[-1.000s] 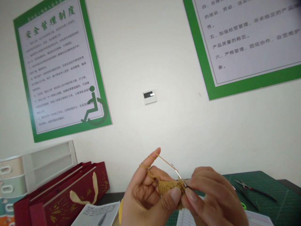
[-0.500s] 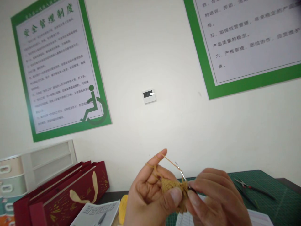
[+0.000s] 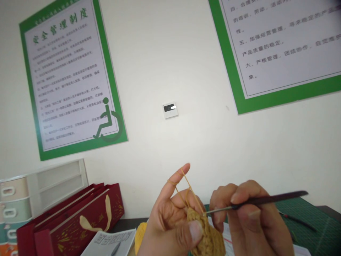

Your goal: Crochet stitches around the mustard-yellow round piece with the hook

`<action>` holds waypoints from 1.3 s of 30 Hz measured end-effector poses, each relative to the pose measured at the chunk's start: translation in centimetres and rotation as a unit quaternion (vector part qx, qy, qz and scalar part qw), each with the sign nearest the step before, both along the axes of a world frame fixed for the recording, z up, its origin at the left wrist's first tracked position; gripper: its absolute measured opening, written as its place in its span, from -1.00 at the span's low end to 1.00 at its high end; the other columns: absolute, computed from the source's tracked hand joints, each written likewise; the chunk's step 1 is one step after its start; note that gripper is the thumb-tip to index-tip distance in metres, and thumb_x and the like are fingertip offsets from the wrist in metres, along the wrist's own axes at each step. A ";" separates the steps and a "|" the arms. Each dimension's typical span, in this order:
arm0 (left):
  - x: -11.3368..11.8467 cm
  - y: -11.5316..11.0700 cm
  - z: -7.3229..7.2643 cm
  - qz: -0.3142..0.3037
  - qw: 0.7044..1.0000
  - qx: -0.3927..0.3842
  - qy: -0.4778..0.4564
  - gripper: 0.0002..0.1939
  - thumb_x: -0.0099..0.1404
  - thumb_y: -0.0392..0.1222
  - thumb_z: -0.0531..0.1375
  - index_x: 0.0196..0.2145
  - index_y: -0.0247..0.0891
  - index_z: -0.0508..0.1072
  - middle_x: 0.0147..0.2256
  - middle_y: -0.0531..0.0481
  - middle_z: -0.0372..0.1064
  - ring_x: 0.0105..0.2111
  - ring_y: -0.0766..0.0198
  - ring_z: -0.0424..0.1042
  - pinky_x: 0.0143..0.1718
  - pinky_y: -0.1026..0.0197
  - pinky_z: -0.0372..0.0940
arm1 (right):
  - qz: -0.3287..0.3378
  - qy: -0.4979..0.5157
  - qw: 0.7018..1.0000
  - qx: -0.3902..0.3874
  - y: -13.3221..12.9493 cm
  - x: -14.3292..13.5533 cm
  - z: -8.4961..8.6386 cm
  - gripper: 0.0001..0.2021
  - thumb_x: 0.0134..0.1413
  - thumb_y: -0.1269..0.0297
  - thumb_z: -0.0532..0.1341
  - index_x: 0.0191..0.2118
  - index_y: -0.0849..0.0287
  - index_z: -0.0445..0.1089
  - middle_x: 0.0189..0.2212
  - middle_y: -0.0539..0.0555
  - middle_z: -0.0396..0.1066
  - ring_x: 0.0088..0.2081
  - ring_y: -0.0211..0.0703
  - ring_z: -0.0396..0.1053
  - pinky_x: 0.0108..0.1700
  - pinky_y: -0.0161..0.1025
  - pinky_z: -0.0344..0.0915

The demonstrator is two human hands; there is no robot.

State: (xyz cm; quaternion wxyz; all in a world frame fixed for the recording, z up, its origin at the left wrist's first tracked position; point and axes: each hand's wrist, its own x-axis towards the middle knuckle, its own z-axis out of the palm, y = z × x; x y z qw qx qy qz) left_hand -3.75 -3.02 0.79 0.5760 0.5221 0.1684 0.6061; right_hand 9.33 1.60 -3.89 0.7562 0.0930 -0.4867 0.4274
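Note:
A mustard-coloured crochet piece [image 3: 210,237] is pinched between the thumb and fingers of my left hand [image 3: 170,224]. The raised index finger of that hand carries a strand of the same yarn [image 3: 191,185], which runs down to the top edge of the piece. In my right hand [image 3: 253,217] is a crochet hook [image 3: 269,200] with a dark handle and a thin metal shaft, held almost level. Its tip meets the top edge of the crochet piece; the hook end itself is too small to make out.
Dark red gift bags [image 3: 77,220] stand at left beside stacked drawers [image 3: 16,199]. A printed booklet [image 3: 106,243] and a yellow yarn ball [image 3: 140,234] lie near my left wrist. Pliers [image 3: 301,221] rest on a green cutting mat [image 3: 317,234] at right, with papers beneath my hands.
My right hand has turned, swinging the hook from steeply upright to nearly level, so its handle now shows. The crochet piece has tilted and more of it is visible.

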 end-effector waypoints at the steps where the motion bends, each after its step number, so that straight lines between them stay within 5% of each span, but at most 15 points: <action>1: -0.1 0.0 0.0 0.001 1.000 0.002 0.007 -0.24 0.08 -0.39 0.49 0.22 -0.02 0.50 -0.39 0.00 0.51 -0.46 0.30 0.44 -0.47 0.33 0.33 | 0.016 -0.003 1.000 -0.009 -0.1 0.2 0.1 -0.85 0.42 0.11 0.13 -0.16 -0.04 0.42 -0.47 -0.04 0.44 -0.49 -0.25 0.38 -0.40 -0.28 0.34; 6: -0.4 0.1 -0.2 0.031 0.999 0.017 0.012 -0.31 0.03 -0.32 0.54 0.13 -0.05 0.57 -0.39 -0.01 0.52 -0.41 0.28 0.43 -0.34 0.24 0.38 | 0.190 -0.064 0.975 -0.094 -0.1 0.2 0.9 -0.70 0.42 0.04 0.09 -0.31 0.05 0.38 -0.53 -0.05 0.37 -0.56 -0.31 0.27 -0.50 -0.34 0.22; 9: -0.1 -0.2 -0.3 0.098 0.994 0.054 0.020 -0.37 0.08 -0.35 0.50 0.11 -0.01 0.59 -0.36 -0.01 0.53 -0.40 0.26 0.46 -0.34 0.23 0.39 | 0.179 -0.082 0.973 -0.120 0.1 -0.3 1.3 -0.70 0.33 0.05 0.23 -0.39 0.09 0.36 -0.53 -0.08 0.36 -0.54 -0.36 0.21 -0.46 -0.38 0.19; 11: 0.2 -0.4 -0.2 0.151 0.986 0.067 0.035 -0.39 0.12 -0.38 0.48 0.11 -0.01 0.60 -0.36 -0.01 0.54 -0.43 0.28 0.46 -0.41 0.28 0.36 | 0.071 -0.080 0.991 -0.082 0.3 -0.4 1.2 -0.81 0.28 0.13 0.30 -0.34 0.05 0.40 -0.50 -0.09 0.37 -0.50 -0.33 0.26 -0.43 -0.37 0.25; 13: 0.6 -0.6 -0.2 0.207 0.976 0.066 0.036 -0.39 0.10 -0.41 0.48 0.09 -0.03 0.62 -0.39 0.00 0.54 -0.44 0.29 0.47 -0.43 0.31 0.37 | -0.122 -0.096 0.988 0.016 0.5 0.0 0.9 -0.92 0.24 0.36 0.31 -0.24 -0.01 0.45 -0.44 -0.06 0.41 -0.44 -0.26 0.36 -0.43 -0.33 0.33; 16: 1.1 -0.6 -0.1 0.218 0.975 0.034 0.012 -0.39 0.04 -0.45 0.51 0.05 -0.06 0.65 -0.39 0.00 0.55 -0.44 0.30 0.50 -0.39 0.31 0.40 | -0.442 -0.132 0.864 0.199 0.7 0.9 -0.1 -0.53 -0.06 0.70 0.35 -0.08 0.02 0.53 -0.34 0.04 0.58 -0.36 -0.12 0.50 -0.37 -0.22 0.48; 18: 1.1 -0.4 -0.1 0.142 0.990 -0.016 -0.006 -0.40 0.03 -0.42 0.51 0.05 -0.12 0.65 -0.38 -0.01 0.54 -0.47 0.33 0.47 -0.41 0.31 0.40 | -0.524 -0.085 0.825 0.196 0.8 1.2 -0.7 -0.47 -0.11 0.73 0.36 -0.05 0.01 0.55 -0.34 0.07 0.60 -0.31 -0.01 0.54 -0.34 -0.12 0.54; 20: 1.0 -0.1 -0.1 0.058 0.995 -0.074 -0.024 -0.39 0.01 -0.39 0.52 0.06 -0.22 0.64 -0.34 -0.05 0.53 -0.43 0.31 0.48 -0.38 0.31 0.41 | -0.474 -0.097 0.853 0.197 0.8 1.0 -1.0 -0.53 0.01 0.63 0.34 0.00 -0.01 0.52 -0.36 0.07 0.60 -0.35 0.00 0.53 -0.38 -0.09 0.53; 22: 0.9 0.1 -0.1 0.011 0.994 -0.103 -0.037 -0.37 0.00 -0.40 0.52 0.08 -0.30 0.62 -0.33 -0.06 0.51 -0.35 0.27 0.51 -0.31 0.31 0.42 | -0.360 -0.066 0.911 0.190 0.7 0.5 -0.7 -0.70 0.21 0.41 0.32 0.02 -0.05 0.49 -0.37 0.06 0.56 -0.41 -0.07 0.46 -0.44 -0.11 0.47; 25: 0.6 0.2 0.0 -0.007 0.997 -0.075 -0.027 -0.32 0.00 -0.42 0.51 0.12 -0.28 0.59 -0.37 -0.02 0.47 -0.36 0.27 0.49 -0.34 0.33 0.39 | -0.181 -0.027 0.982 0.055 0.1 -0.3 0.0 -0.95 0.34 0.23 0.24 -0.17 -0.01 0.46 -0.44 0.00 0.41 -0.40 -0.15 0.39 -0.40 -0.20 0.38; 32: 0.0 0.0 0.0 -0.009 0.999 -0.031 0.012 -0.38 0.03 -0.34 0.51 0.09 -0.21 0.61 -0.38 -0.02 0.47 -0.48 0.39 0.36 -0.50 0.40 0.27 | 0.044 -0.026 0.997 -0.056 -0.4 0.5 0.7 -0.75 0.42 0.08 0.09 -0.29 0.01 0.37 -0.54 -0.07 0.25 -0.49 -0.23 0.18 -0.43 -0.26 0.17; 35: 0.1 -0.1 -0.1 0.042 0.999 0.002 0.029 -0.38 0.04 -0.32 0.52 0.09 -0.11 0.62 -0.37 -0.02 0.50 -0.44 0.33 0.41 -0.46 0.34 0.33 | 0.148 -0.071 0.983 -0.088 -0.1 0.6 1.1 -0.65 0.40 0.04 0.12 -0.42 0.07 0.31 -0.56 -0.07 0.26 -0.50 -0.25 0.17 -0.40 -0.26 0.22; 37: 0.5 -0.3 -0.1 0.101 0.994 0.032 0.030 -0.38 0.07 -0.34 0.51 0.10 -0.02 0.61 -0.37 -0.02 0.51 -0.39 0.27 0.45 -0.40 0.29 0.37 | 0.146 -0.078 0.981 -0.102 0.1 0.4 1.2 -0.70 0.33 0.07 0.23 -0.41 0.07 0.34 -0.53 -0.06 0.33 -0.47 -0.26 0.23 -0.37 -0.28 0.26; 39: 1.1 -0.6 -0.2 0.160 0.986 0.044 0.026 -0.39 0.11 -0.37 0.49 0.10 0.03 0.61 -0.38 -0.01 0.52 -0.38 0.25 0.48 -0.40 0.28 0.38 | 0.062 -0.071 0.993 -0.076 0.2 0.2 1.1 -0.85 0.26 0.18 0.33 -0.33 0.04 0.42 -0.46 -0.05 0.40 -0.43 -0.25 0.32 -0.37 -0.30 0.28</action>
